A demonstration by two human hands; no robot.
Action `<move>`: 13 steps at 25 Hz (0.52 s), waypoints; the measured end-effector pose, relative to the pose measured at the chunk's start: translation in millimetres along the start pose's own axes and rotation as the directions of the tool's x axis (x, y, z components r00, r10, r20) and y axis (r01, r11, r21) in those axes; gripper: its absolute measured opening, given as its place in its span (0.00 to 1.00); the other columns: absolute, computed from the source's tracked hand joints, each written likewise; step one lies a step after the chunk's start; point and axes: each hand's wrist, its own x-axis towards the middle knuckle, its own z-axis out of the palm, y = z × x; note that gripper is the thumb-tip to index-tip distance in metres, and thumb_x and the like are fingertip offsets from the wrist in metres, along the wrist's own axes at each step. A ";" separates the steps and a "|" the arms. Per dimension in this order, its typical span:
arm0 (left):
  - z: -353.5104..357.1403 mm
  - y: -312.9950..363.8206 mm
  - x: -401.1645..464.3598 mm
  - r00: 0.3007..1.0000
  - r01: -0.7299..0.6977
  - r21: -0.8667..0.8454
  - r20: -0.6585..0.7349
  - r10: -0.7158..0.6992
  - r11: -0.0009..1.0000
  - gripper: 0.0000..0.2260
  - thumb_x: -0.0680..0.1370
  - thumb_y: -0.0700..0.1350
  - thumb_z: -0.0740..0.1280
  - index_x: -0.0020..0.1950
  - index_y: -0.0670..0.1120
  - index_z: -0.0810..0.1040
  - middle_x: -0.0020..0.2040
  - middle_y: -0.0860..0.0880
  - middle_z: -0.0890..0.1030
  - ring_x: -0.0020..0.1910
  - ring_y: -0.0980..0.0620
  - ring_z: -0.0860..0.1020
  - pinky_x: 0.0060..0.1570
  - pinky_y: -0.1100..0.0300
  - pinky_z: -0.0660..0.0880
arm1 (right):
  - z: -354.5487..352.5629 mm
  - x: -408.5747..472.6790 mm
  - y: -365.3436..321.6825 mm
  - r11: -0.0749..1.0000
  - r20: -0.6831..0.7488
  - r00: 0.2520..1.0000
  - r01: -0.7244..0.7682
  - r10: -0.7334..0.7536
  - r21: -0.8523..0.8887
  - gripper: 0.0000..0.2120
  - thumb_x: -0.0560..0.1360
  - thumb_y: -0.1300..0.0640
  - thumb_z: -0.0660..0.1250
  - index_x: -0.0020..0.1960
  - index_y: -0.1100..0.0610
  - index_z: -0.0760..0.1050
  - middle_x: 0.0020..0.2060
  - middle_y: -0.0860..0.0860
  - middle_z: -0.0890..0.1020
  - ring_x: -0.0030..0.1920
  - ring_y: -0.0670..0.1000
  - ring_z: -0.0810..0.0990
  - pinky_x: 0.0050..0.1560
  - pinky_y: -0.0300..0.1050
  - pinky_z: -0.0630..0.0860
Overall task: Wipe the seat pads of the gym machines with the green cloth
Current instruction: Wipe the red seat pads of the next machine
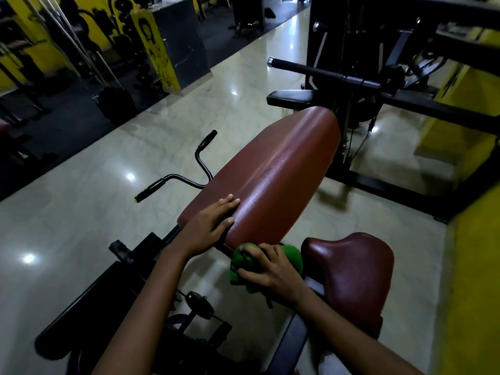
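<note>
Hands point(209, 224) wipe brown pad point(270, 174) above glossy floor point(108, 212).

The floor point(189, 109) is of pale, glossy tiles, and small bright spots of ceiling light are reflected on it. Along the left side lies a dark floor mat point(54, 136). On it stand black racks with long steel bars point(89, 52) leaning against the wall. The walls point(476, 280) are painted yellow, and a yellow pillar point(157, 50) carries black drawings. At the right stands a black machine frame point(405, 85). The room is rather dim.
</note>
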 end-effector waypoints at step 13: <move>12.9 24.8 42.8 0.997 -0.057 0.192 0.058 0.047 0.980 0.30 0.74 0.62 0.58 0.74 0.50 0.65 0.76 0.52 0.61 0.75 0.56 0.57 0.68 0.64 0.57 | 12.9 10.4 -7.5 -0.801 0.810 -0.095 0.122 0.579 0.586 0.07 0.75 0.56 0.64 0.49 0.58 0.77 0.43 0.59 0.82 0.43 0.58 0.81 0.45 0.49 0.78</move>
